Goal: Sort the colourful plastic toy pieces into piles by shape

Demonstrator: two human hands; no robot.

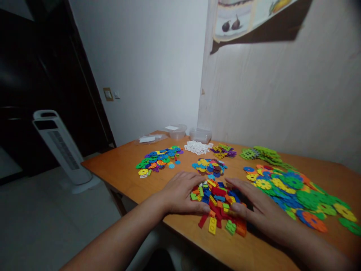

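A heap of small coloured building bricks (217, 200) lies near the table's front edge, in red, blue, yellow, orange and green. My left hand (184, 194) curves along the heap's left side, thumb and fingers apart. On the right side, my right hand (251, 201) is likewise spread, its thumb in front of some bricks. Neither hand has a brick gripped in it. A yellow brick (212, 225) and a light green brick (230, 227) lie at the heap's near edge. Just behind is a small pile of flower-shaped discs (209, 167).
Large interlocking discs (293, 192) spread across the right. More discs (159, 158) lie left, white pieces (198, 147) and green lattice pieces (262, 155) behind. Clear plastic containers (200, 134) stand at the back of the wooden table (124, 165). A tower fan (63, 146) stands on the floor.
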